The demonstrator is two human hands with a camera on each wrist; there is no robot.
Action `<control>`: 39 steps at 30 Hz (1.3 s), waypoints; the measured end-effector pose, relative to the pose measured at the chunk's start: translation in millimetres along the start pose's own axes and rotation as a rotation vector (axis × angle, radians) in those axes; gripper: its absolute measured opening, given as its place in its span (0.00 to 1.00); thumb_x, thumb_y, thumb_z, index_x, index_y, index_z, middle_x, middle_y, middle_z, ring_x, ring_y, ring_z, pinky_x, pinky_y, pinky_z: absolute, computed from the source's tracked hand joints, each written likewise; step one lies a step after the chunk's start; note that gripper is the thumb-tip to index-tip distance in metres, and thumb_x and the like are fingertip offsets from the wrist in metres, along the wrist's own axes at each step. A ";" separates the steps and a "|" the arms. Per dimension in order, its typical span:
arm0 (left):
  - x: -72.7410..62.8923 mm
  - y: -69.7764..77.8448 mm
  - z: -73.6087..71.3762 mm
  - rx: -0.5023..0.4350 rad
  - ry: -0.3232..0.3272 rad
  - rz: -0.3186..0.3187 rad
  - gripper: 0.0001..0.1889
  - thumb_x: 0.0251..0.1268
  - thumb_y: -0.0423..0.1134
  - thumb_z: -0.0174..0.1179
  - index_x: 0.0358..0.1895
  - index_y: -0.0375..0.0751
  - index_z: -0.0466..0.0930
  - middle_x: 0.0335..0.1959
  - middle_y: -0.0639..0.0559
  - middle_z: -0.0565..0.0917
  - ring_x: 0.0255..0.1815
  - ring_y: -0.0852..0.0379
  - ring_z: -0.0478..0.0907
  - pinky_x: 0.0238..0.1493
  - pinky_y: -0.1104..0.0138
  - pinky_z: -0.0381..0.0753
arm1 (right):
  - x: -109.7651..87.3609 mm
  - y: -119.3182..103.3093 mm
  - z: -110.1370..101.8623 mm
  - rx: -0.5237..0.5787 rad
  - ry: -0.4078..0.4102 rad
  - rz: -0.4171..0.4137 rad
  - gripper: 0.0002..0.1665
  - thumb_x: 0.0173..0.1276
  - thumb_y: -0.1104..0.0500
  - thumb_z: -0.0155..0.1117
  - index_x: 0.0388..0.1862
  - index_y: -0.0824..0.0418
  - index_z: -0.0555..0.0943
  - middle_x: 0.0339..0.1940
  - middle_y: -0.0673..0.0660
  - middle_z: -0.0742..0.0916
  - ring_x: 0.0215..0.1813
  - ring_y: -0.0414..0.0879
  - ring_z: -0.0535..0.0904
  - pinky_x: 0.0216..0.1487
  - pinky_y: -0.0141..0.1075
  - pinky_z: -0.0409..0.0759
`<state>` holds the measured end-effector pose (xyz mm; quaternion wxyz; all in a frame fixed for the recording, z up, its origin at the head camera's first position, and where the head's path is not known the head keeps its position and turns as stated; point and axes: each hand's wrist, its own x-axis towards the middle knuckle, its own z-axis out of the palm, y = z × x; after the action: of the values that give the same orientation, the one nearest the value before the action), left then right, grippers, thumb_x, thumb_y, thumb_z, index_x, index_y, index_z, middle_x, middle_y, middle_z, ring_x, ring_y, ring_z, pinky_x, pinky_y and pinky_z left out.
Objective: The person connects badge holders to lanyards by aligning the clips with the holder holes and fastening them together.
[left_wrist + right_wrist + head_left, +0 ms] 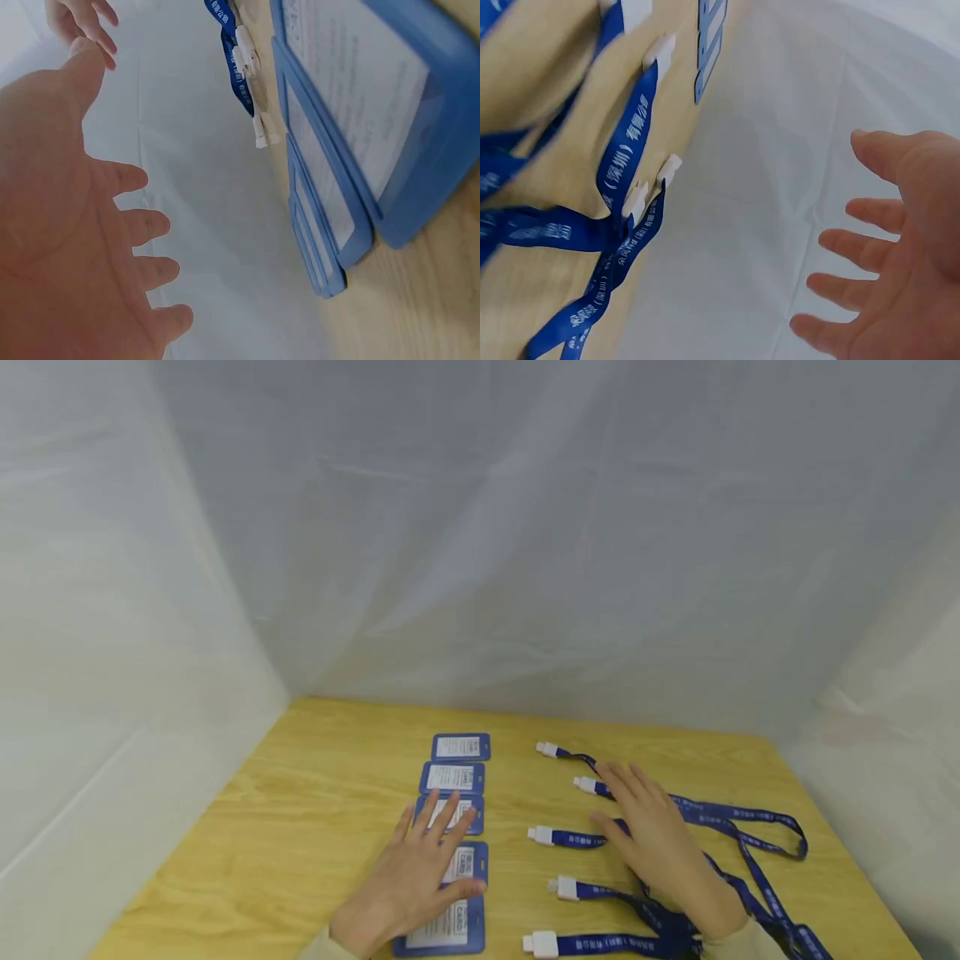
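Several blue card holders (452, 778) with white printed cards lie in a column on the wooden table. Above the nearer ones hovers my left hand (408, 877), fingers spread and straight, holding nothing; it hides parts of them. In the left wrist view, its palm (60, 217) is apart from the holders (442, 142). To the right lie several blue lanyards (607, 945) with white plastic clips (542, 836) pointing left. My right hand (660, 839) is over the lanyards, fingers extended and nothing gripped. The right wrist view has this hand (907, 255) raised clear of the straps (626, 154).
The lanyard straps overlap and tangle toward the table's near right, with one loop (801, 843) reaching right. Pale sheeting (480, 568) hangs behind the table (315, 793) and along both sides. A strip of bare wood separates the holders from the clips.
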<state>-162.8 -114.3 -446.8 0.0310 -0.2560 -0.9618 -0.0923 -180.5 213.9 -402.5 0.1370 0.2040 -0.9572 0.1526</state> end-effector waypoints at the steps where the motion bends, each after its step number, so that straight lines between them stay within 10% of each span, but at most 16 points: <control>1: -0.3 -0.3 -0.5 -0.001 0.006 -0.002 0.46 0.69 0.73 0.43 0.82 0.47 0.51 0.83 0.40 0.50 0.82 0.34 0.45 0.79 0.38 0.47 | 5.2 1.2 0.8 0.011 0.008 -0.015 0.37 0.74 0.50 0.64 0.77 0.62 0.66 0.74 0.66 0.73 0.76 0.70 0.63 0.68 0.69 0.67; 11: 1.9 -4.4 -1.9 0.016 0.038 0.000 0.46 0.70 0.73 0.42 0.81 0.46 0.53 0.82 0.41 0.53 0.82 0.35 0.46 0.79 0.38 0.49 | 56.4 16.7 18.3 0.006 -0.018 -0.071 0.31 0.74 0.58 0.64 0.72 0.68 0.71 0.69 0.69 0.77 0.71 0.66 0.71 0.68 0.60 0.74; 24: 5.6 -12.0 -2.1 -0.029 0.018 -0.029 0.45 0.70 0.71 0.47 0.81 0.46 0.55 0.83 0.42 0.53 0.83 0.37 0.43 0.80 0.39 0.46 | 109.3 38.0 62.6 0.117 -0.093 0.033 0.22 0.72 0.63 0.66 0.64 0.65 0.79 0.55 0.65 0.85 0.40 0.47 0.82 0.41 0.41 0.83; 39: -1.1 -16.0 -2.0 -0.071 0.032 -0.029 0.43 0.71 0.69 0.49 0.79 0.45 0.58 0.82 0.41 0.53 0.83 0.35 0.45 0.79 0.38 0.48 | 121.0 53.7 106.8 0.113 -0.062 0.064 0.21 0.70 0.67 0.66 0.62 0.64 0.81 0.58 0.65 0.85 0.58 0.60 0.82 0.58 0.53 0.83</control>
<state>-169.8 -128.8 -447.5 0.0357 -0.2417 -0.9609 -0.1307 -331.4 181.2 -473.7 0.0907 0.1852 -0.9570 0.2041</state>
